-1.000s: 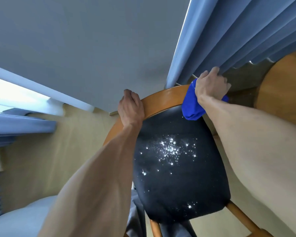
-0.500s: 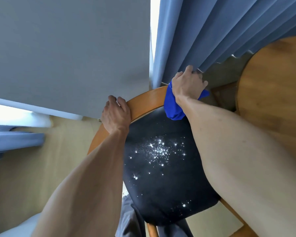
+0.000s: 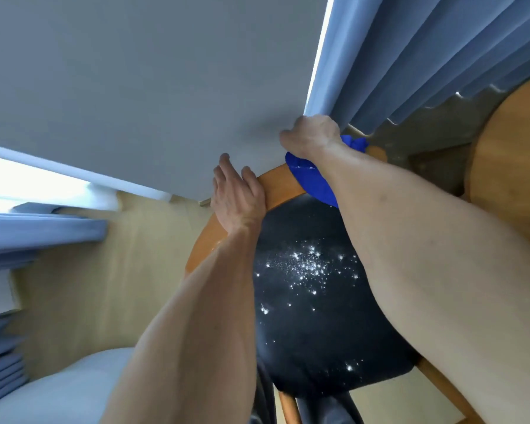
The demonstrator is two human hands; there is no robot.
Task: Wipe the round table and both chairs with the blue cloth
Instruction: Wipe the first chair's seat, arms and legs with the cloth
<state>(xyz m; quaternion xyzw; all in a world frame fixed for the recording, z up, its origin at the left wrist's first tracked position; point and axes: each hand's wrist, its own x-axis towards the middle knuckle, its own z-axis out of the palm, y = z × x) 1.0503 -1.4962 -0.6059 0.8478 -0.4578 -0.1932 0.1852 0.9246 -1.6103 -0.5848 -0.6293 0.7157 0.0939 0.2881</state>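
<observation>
Below me stands a chair with a curved wooden backrest (image 3: 277, 186) and a black padded seat (image 3: 312, 301) that glints with light specks. My left hand (image 3: 237, 197) rests on the backrest's top rail, fingers draped over it. My right hand (image 3: 314, 137) presses the blue cloth (image 3: 314, 182) around the rail just right of the left hand. The cloth is bunched under the palm, with an end sticking out past the wrist. Part of the round wooden table (image 3: 514, 166) shows at the right edge.
A grey wall (image 3: 150, 87) stands right behind the backrest, and blue curtains (image 3: 426, 56) hang to its right. A light cushioned seat (image 3: 49, 393) lies at the lower left on the pale wooden floor (image 3: 104, 286). More curtain folds hang at the far left.
My right hand has slid the blue cloth along the rail toward the left hand. The left hand's fingers have loosened on the rail. The view has shifted as my head moved.
</observation>
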